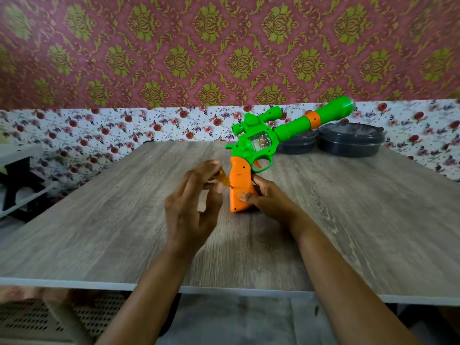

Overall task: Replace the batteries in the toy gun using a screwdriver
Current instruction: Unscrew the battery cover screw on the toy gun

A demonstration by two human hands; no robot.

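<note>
A person's 2 bare hands work on a toy gun [258, 143] stood on its grip near the middle of a grey wood-grain table [99, 220]. The toy is green plastic with a long barrel angled up to the right, a small scope on top, a clear window in its body and an orange grip [240, 188] whose base touches the tabletop.

The right hand [263, 197] is wrapped around the far side and back of the grip, thumb pressed on the near face, steadying it upright. The left hand [191, 202] is loosely curled, fingers partly spread, pinching a small screwdriver [222, 179] with a yellow translucent handle between thumb and fingertips. Its tip meets the left face of the grip, probably at a screw, though the screw itself is too blurred to make out.

Behind the toy, 2 dark round lidded containers [348, 140] sit at the table's far edge, against floral wallpaper.

The toy looks like light, hollow, rigid plastic with a smooth, fairly slippery surface. With the long barrel overhanging, it seems top-heavy and likely to tip, so the grip is the sensible place to hold it, firmly but without squeezing the thin shell. The clear window and scope look more fragile and best avoided
</note>
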